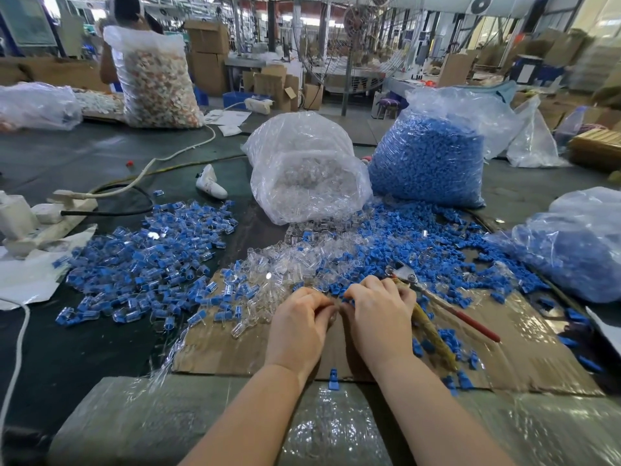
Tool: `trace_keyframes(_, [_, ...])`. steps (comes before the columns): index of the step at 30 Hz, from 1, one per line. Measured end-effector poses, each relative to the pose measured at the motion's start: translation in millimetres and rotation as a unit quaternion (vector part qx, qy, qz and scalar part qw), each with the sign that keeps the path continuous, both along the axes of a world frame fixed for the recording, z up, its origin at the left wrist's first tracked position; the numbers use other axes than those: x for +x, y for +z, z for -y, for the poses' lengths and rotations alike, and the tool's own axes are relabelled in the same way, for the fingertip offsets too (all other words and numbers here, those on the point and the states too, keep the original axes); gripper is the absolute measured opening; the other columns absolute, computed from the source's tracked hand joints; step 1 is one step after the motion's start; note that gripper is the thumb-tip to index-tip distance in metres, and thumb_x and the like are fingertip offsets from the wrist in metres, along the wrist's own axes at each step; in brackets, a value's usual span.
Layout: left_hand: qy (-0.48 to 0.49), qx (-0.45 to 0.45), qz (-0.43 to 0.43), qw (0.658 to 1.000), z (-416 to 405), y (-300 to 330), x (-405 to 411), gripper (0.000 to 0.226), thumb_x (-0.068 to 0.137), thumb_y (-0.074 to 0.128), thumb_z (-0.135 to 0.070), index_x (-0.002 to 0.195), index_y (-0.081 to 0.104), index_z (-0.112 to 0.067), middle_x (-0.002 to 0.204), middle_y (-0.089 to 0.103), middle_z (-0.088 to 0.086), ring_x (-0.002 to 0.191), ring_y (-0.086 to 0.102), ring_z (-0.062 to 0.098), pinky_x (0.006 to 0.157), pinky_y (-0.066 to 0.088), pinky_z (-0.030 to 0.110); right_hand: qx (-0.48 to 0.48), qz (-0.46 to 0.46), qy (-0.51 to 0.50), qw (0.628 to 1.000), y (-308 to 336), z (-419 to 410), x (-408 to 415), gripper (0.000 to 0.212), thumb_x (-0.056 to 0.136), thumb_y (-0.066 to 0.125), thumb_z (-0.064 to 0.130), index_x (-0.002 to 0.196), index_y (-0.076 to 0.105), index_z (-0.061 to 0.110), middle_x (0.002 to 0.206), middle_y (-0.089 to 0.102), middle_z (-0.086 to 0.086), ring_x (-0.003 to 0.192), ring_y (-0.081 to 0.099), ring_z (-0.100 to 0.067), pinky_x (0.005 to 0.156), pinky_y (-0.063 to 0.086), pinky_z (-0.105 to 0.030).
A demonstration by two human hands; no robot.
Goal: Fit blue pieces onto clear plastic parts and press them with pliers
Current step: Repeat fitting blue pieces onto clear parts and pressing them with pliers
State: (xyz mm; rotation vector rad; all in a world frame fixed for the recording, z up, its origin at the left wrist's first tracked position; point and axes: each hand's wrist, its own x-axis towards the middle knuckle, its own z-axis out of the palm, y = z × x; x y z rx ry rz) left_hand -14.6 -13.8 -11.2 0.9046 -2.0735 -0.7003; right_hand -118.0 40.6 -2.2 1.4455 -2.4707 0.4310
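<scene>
Pinching clear part [332,312] in left hand [299,326], right hand [381,314] gripping pliers [433,311] and blue piece [347,300]; seat squarely first.

Pretty clearly a factory floor or assembly workshop, hand-work kind. A long dark worktable [84,156] is piled with loose blue pieces [413,250] and clear plastic parts [285,260], with bulk plastic bags [433,156] of the same stock stood behind. Stacked cardboard boxes [208,55], a big industrial fan [356,45] and more benches can be seen further back under a high open hall roof
</scene>
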Motion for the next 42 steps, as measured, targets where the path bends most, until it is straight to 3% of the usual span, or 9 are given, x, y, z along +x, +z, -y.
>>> trace_keyframes(5, [-0.003, -0.001, -0.005, 1.000, 1, -1, 1, 0.015, 0.081, 0.069, -0.009, 0.095, 0.072, -0.013, 0.093, 0.066, -0.007, 0.084, 0.055, 0.003, 0.078, 0.032, -0.005, -0.033, -0.005, 0.009, 0.999, 0, -7, 4, 0.011, 0.091, 0.053, 0.018, 0.084, 0.060, 0.022, 0.086, 0.059, 0.006, 0.091, 0.050, -0.019, 0.085, 0.021, -0.034])
trace_keyframes(9, [-0.012, 0.035, -0.017, 0.999, 0, -2, 1, 0.024, 0.080, 0.069, -0.005, 0.101, 0.068, -0.016, 0.090, 0.065, -0.008, 0.085, 0.060, 0.004, 0.083, 0.047, 0.012, -0.092, 0.015, 0.006, 0.996, -3, -13, 6, 0.021, 0.073, 0.072, 0.003, 0.065, 0.058, 0.017, 0.062, 0.058, 0.004, 0.067, 0.053, -0.022, 0.071, 0.025, -0.034])
trace_keyframes(14, [-0.013, 0.017, 0.010, 1.000, 0, -1, 2, 0.024, 0.082, 0.068, -0.008, 0.103, 0.070, -0.019, 0.089, 0.061, -0.014, 0.084, 0.055, 0.000, 0.076, 0.035, -0.004, -0.160, 0.090, 0.039, 0.982, -9, -19, 5, 0.009, 0.082, 0.067, 0.009, 0.086, 0.068, 0.017, 0.077, 0.066, 0.003, 0.078, 0.056, -0.022, 0.073, 0.026, -0.030])
trace_keyframes(18, [-0.007, 0.021, 0.019, 1.000, 1, 0, 2, 0.018, 0.085, 0.065, -0.011, 0.099, 0.070, -0.019, 0.085, 0.055, -0.018, 0.079, 0.051, -0.004, 0.074, 0.034, -0.004, -0.178, 0.092, 0.041, 0.979, -13, -21, 5, 0.007, 0.081, 0.069, 0.012, 0.085, 0.071, 0.018, 0.081, 0.066, 0.004, 0.081, 0.056, -0.022, 0.073, 0.022, -0.028])
trace_keyframes(25, [-0.004, 0.030, 0.009, 0.999, 1, -1, 1, 0.017, 0.085, 0.065, -0.012, 0.101, 0.069, -0.018, 0.089, 0.058, -0.016, 0.078, 0.050, -0.008, 0.074, 0.033, -0.005, -0.150, 0.064, -0.042, 0.986, -19, -15, 6, 0.017, 0.079, 0.072, 0.018, 0.096, 0.072, 0.019, 0.095, 0.061, -0.003, 0.093, 0.055, -0.027, 0.081, 0.035, -0.040])
trace_keyframes(34, [-0.002, 0.031, 0.011, 0.999, 0, 0, 2, 0.012, 0.083, 0.067, -0.012, 0.095, 0.070, -0.016, 0.081, 0.052, -0.019, 0.076, 0.047, -0.011, 0.072, 0.032, -0.006, -0.077, 0.043, -0.052, 0.995, -18, -14, 5, 0.016, 0.086, 0.062, 0.012, 0.094, 0.067, 0.026, 0.099, 0.059, 0.004, 0.097, 0.048, -0.021, 0.082, 0.020, -0.034])
trace_keyframes(37, [-0.005, 0.033, 0.016, 0.999, -1, 0, 2, 0.009, 0.084, 0.066, -0.013, 0.090, 0.068, -0.019, 0.079, 0.051, -0.020, 0.076, 0.049, -0.006, 0.071, 0.031, -0.004, -0.084, 0.044, -0.040, 0.995, -17, -15, 5, 0.013, 0.086, 0.062, 0.013, 0.090, 0.066, 0.024, 0.090, 0.063, 0.007, 0.094, 0.050, -0.020, 0.083, 0.021, -0.035])
trace_keyframes(42, [-0.017, 0.066, 0.012, 0.998, -2, -1, 2, 0.013, 0.087, 0.062, -0.014, 0.086, 0.062, -0.027, 0.079, 0.060, -0.016, 0.079, 0.055, -0.002, 0.071, 0.041, 0.007, -0.099, 0.054, -0.036, 0.993, -16, -15, 5, 0.009, 0.089, 0.058, 0.019, 0.085, 0.066, 0.022, 0.082, 0.066, 0.008, 0.091, 0.052, -0.020, 0.086, 0.020, -0.036])
